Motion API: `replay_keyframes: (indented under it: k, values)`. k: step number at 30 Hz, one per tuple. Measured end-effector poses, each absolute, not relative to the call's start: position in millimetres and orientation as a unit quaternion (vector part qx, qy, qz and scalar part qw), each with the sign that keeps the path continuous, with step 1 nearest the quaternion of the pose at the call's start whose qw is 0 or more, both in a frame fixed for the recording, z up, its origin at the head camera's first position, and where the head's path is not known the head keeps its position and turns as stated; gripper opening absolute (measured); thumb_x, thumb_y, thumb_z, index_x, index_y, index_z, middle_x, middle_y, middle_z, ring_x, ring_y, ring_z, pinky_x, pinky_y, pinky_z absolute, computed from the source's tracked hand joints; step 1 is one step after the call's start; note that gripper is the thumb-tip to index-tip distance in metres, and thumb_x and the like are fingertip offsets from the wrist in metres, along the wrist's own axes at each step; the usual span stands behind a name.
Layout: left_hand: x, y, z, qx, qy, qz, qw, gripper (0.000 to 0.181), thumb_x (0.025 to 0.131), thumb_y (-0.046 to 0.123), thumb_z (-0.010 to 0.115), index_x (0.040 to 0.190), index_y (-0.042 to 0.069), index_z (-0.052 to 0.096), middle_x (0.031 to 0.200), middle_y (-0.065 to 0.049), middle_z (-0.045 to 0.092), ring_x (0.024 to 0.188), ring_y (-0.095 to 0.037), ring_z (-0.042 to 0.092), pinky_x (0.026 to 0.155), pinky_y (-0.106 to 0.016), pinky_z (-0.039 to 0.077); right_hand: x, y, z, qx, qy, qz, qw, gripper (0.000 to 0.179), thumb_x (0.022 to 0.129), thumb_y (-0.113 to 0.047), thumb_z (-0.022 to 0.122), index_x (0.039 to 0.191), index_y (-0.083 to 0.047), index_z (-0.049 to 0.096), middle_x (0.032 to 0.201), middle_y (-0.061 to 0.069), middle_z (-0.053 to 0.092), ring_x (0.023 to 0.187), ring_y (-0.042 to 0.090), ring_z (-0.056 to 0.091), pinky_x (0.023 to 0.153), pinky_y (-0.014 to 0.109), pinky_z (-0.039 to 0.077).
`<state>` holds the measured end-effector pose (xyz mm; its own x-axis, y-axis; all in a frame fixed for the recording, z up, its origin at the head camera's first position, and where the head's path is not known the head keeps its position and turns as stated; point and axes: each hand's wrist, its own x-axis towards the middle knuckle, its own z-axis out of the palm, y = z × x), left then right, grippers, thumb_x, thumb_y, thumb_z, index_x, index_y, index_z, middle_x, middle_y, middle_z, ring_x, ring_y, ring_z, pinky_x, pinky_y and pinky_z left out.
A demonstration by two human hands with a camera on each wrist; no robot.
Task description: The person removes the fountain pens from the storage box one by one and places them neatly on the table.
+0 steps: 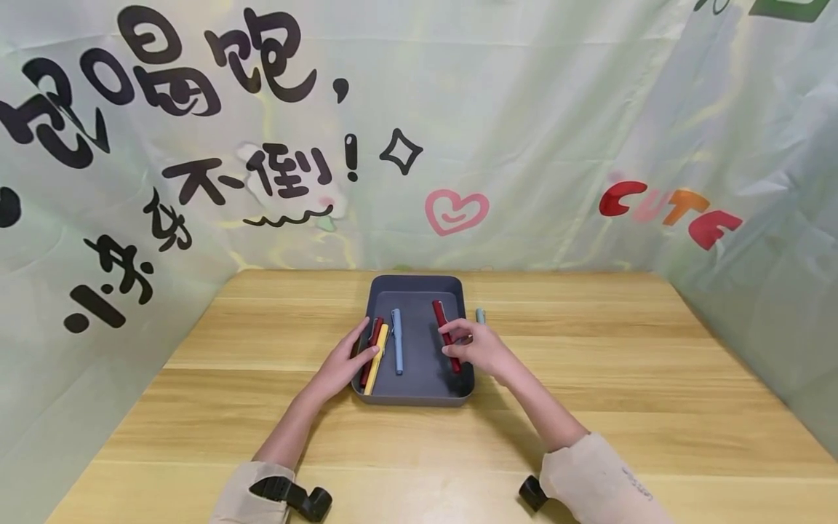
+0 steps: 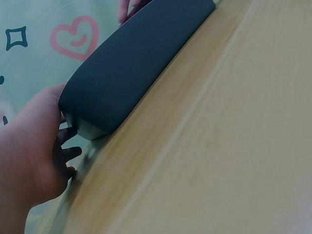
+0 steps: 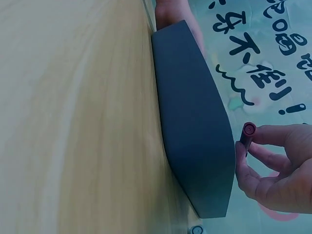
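A grey-blue rectangular tray (image 1: 419, 400) sits on the wooden table. My left hand (image 1: 343, 364) holds its left wall, thumb over the rim and fingers along the outside. Inside, close to that thumb, a yellow pen (image 1: 376, 364) lies against a dark red pen (image 1: 365, 372). A blue pen (image 1: 398, 342) lies lengthwise nearer the tray's middle. Over the right side of the tray, my right hand (image 1: 481, 351) pinches another red pen (image 1: 440, 314) between thumb and fingers. Its round end shows in the right wrist view, above the rim level.
A light blue pen (image 1: 481, 316) lies on the table (image 1: 622, 378) just outside the tray's right wall, partly hidden by my right hand. A printed fabric backdrop (image 1: 524, 131) encloses the table at the back and sides.
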<state>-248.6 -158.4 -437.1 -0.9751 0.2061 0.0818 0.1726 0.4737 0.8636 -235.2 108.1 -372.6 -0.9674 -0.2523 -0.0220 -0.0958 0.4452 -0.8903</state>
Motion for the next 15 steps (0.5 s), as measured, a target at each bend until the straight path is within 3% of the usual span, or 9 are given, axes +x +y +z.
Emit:
replay_keyframes:
  k: [8,15]
  values:
    - [-249.9,-158.2,-437.8,0.114,0.856,0.505,0.02,0.068,0.091,0.035,0.056,0.148,0.018,0.022,0.148,-0.015,0.021,0.134,-0.033,0.018,0.104,-0.052,0.018,-234.6,116.3,-370.4,-0.098,0.853,-0.507,0.068,0.031,0.083,-0.003,0.067,0.114,-0.002,0.061,0.095,0.013,0.054,0.075,0.021,0.059,0.066,0.034,0.052]
    - [-249.6,-158.4,-438.0,0.11,0.859,0.499,0.019,0.068,0.091,0.036,0.056,0.148,0.02,0.023,0.148,-0.014,0.021,0.134,-0.033,0.018,0.104,-0.053,0.017,-234.3,124.1,-368.7,-0.098,0.851,-0.512,0.062,0.031,0.084,-0.003,0.065,0.115,-0.002,0.061,0.097,0.014,0.055,0.078,0.022,0.058,0.067,0.041,0.051]
